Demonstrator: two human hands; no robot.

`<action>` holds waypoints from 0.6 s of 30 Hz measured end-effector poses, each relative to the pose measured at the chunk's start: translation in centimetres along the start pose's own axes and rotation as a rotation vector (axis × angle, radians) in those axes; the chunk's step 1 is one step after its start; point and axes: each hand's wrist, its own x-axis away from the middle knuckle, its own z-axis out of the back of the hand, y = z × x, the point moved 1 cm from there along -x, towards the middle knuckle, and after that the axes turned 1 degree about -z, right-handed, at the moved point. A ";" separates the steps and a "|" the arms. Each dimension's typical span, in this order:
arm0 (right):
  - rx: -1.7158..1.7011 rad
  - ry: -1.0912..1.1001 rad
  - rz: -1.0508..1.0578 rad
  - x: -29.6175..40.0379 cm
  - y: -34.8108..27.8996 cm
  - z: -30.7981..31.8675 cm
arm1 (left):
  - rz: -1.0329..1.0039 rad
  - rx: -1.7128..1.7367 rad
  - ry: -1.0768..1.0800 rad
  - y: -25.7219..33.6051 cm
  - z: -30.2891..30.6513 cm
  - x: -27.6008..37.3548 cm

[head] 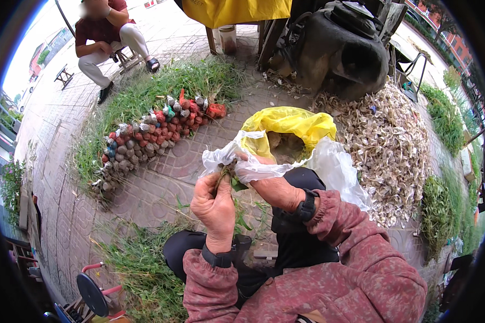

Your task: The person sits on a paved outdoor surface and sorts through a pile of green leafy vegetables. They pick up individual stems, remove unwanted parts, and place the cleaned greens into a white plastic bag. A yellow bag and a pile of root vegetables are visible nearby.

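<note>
My left hand [216, 206] pinches a small brown, dry-looking tuft of plant matter [222, 174] between thumb and fingers. Close beside it, my right hand [273, 187] grips the rim of a thin white plastic bag [262, 171], whose film covers most of the fingers. Green leaves [237, 184] hang just below the tuft, between the hands. Beyond my right hand a yellow plastic bag [291, 117] gapes upward, with brownish contents [285, 145] partly visible. The white plastic drapes across its near side and over my knee.
Small round bundles wrapped in red and grey plastic [153, 135] lie by cut grass [202, 78]. Pale dry husks [388, 149] are heaped on the right, below a blackened stove [339, 52]. A seated person [109, 44] is at far left. More grass [149, 262] lies near a round-seated stool [92, 294].
</note>
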 end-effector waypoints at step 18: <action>-0.728 0.071 -0.291 0.2 1.9 -0.2 | 0.012 -0.277 -0.411 -1.3 -0.9 0.3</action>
